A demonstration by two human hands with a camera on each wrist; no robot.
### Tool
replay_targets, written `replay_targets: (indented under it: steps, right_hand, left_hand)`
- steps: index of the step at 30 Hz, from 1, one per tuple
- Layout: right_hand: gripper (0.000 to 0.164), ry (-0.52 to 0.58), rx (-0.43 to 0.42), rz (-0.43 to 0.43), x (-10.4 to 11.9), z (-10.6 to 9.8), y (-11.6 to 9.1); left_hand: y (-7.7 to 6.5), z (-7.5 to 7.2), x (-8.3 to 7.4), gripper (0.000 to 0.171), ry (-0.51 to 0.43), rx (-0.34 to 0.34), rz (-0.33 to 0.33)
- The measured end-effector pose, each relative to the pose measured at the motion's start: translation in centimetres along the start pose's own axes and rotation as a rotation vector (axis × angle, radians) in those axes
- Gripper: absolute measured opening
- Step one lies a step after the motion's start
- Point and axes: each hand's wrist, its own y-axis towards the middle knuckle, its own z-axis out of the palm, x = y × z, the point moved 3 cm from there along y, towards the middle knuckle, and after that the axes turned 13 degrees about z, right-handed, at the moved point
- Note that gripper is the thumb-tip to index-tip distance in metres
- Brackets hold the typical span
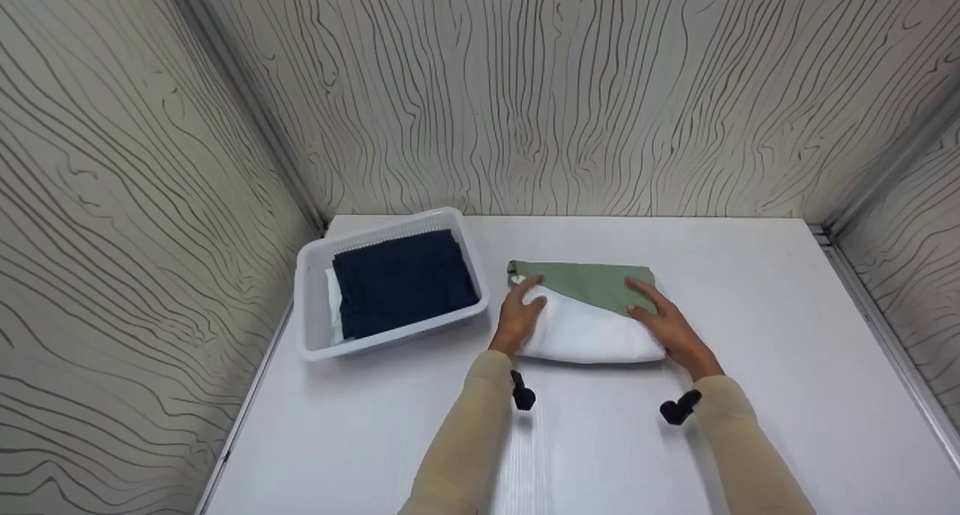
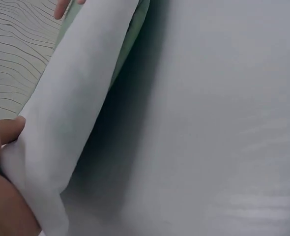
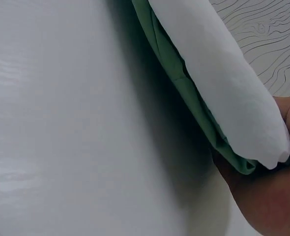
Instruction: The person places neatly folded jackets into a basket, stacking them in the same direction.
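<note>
A folded green and white cloth (image 1: 592, 335) lies in front of me, its white layer covering the near part and green showing along the far edge. My left hand (image 1: 518, 316) grips its left side, thumb on the white layer. On the right side my right hand (image 1: 671, 331) holds the cloth between thumb and fingers. Both wrist views show the near edge raised above the tabletop, with shadow beneath. Green layers (image 3: 184, 86) peek out under the white one in the right wrist view. The undersides of the fingers are mostly hidden.
Left of the cloth stands a white plastic basket (image 1: 302, 305) holding a folded navy cloth (image 1: 405, 282), with some white fabric (image 1: 334, 305) beside and under it. The white table (image 1: 600, 455) meets wood-patterned panels (image 1: 555, 94) at the back and sides.
</note>
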Motion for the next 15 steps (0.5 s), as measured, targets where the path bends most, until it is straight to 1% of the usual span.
replay_targets:
  steps: [2, 3, 7, 10, 12, 15]
  right_hand:
    - [0.066, 0.012, 0.023, 0.017, -0.1, 0.0, -0.1]
    - [0.067, 0.024, 0.034, 0.037, -0.2, -0.1, -0.2]
    - [0.076, 0.08, 0.076, 0.111, -0.4, -0.4, -0.5]
    - [0.079, 0.096, 0.098, 0.129, -0.5, -0.5, -0.6]
    - [0.079, 0.114, 0.108, 0.145, -0.7, -0.5, -0.6]
    - [0.081, 0.125, 0.124, 0.155, -1.2, -0.3, -0.7]
  left_hand:
    - [0.0, 0.0, 0.0, 0.047, -0.016, 0.018, -0.001]
    - [-0.1, -0.1, 0.0, 0.045, -0.035, 0.027, -0.012]
    - [-0.4, 0.0, 0.3, 0.053, -0.124, 0.066, -0.087]
    - [-0.6, 0.1, 0.6, 0.058, -0.176, 0.103, -0.121]
    - [-0.8, 0.1, 0.8, 0.06, -0.189, 0.117, -0.14]
    - [-1.0, 0.0, 1.1, 0.063, -0.18, 0.129, -0.148]
